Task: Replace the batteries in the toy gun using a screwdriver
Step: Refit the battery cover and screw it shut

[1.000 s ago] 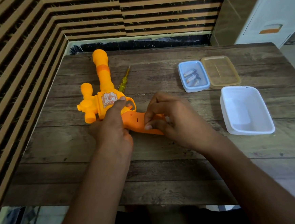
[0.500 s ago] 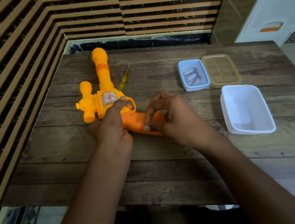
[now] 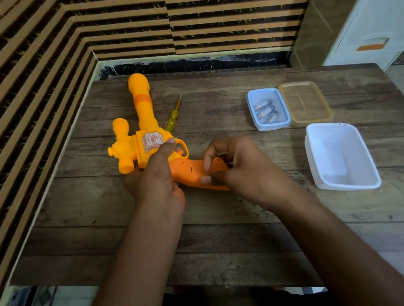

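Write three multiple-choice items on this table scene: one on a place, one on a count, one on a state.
1. Where does the screwdriver lie?
A. beside the toy gun's barrel
B. in the white tub
C. in the right hand

2. How many batteries lie in the blue box?
A. one
B. three
C. six

3. The white tub is:
A. lidded
B. full of screws
C. open and empty

Answers:
1. A, it lies on the table beside the barrel.
2. B, three show inside.
3. C, only its bare inside shows.
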A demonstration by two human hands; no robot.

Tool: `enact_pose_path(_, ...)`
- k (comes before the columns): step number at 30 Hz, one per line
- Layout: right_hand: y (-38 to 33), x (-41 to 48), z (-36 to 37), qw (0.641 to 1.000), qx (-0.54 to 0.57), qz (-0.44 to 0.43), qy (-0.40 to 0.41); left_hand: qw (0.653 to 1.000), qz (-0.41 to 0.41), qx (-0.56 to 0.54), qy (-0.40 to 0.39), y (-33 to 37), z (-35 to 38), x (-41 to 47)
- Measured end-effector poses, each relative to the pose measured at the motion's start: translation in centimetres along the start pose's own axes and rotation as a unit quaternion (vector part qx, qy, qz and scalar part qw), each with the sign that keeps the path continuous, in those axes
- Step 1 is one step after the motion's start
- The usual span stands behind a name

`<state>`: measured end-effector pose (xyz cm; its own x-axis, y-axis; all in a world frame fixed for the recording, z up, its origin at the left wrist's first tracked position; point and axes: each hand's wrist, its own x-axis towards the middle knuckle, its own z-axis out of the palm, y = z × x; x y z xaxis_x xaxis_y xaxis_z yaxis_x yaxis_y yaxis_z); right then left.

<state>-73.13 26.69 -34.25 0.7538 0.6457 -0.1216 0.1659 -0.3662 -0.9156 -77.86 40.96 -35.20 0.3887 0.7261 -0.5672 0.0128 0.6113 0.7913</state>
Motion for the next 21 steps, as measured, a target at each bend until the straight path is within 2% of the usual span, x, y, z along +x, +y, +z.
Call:
enact_pose_path(5, -0.5, -0.2, 0.2, 0.999, 0.037, 0.004, 0.006, 1.0, 0.019, -0.012, 0.011, 0.2, -0.4, 0.4)
enact_pose_path(7, -0.1, -0.1, 0.4, 0.998, 0.06, -0.022, 0.013, 0.999, 0.023, -0.027, -0.006, 0.1, -0.4, 0.7)
enact_pose_path(10, 0.2, 0.9, 0.9, 0.995, 0.056, -0.059, 0.049, 0.999, 0.023, -0.041, 0.009, 0.8, -0.7, 1.0)
enact_pose_path(14, 0.7, 3.8, 0.7, 0.992, -0.063, -0.08, 0.071, 0.998, 0.022, -0.041, 0.042, 1.2, -1.0, 1.2)
enact_pose_path(17, -0.2, 6.7, 1.0, 0.975, -0.192, -0.104, 0.033, 0.998, 0.023, -0.037, 0.053, 1.5, -1.4, 1.4)
enact_pose_path(21, -1.9, 10.9, 1.5, 0.935, -0.339, -0.104, -0.018, 0.998, 0.015, -0.033, 0.05, 1.8, -1.5, 1.3)
